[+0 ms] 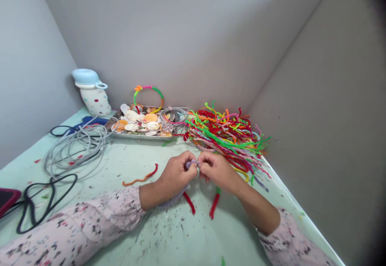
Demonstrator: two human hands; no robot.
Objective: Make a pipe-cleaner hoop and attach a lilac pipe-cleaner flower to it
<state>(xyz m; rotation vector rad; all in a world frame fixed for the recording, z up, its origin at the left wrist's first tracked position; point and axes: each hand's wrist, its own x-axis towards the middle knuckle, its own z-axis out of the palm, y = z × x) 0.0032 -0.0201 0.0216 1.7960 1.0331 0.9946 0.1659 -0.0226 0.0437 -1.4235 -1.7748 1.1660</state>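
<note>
My left hand (177,173) pinches a pale purple fuzzy stem (191,163) between thumb and fingertips, above the middle of the table. Fingertips of my right hand (217,171) meet it from the right, closed on the same purple piece. More purple stem (173,201) shows below my left wrist. Under the hands lie a red stem end (189,203) and a red and green stem end (214,205). An orange and red stem (140,179) rests left of my left hand. What lies directly behind the fingers is hidden.
A metal tray (141,137) of shells stands at the back, with a colourful ring (163,97) on it. Many fuzzy stems (226,133) are heaped at the back right. Grey cord (76,149), black cable (27,201), a bottle (95,99) and a red-edged device (9,201) are left.
</note>
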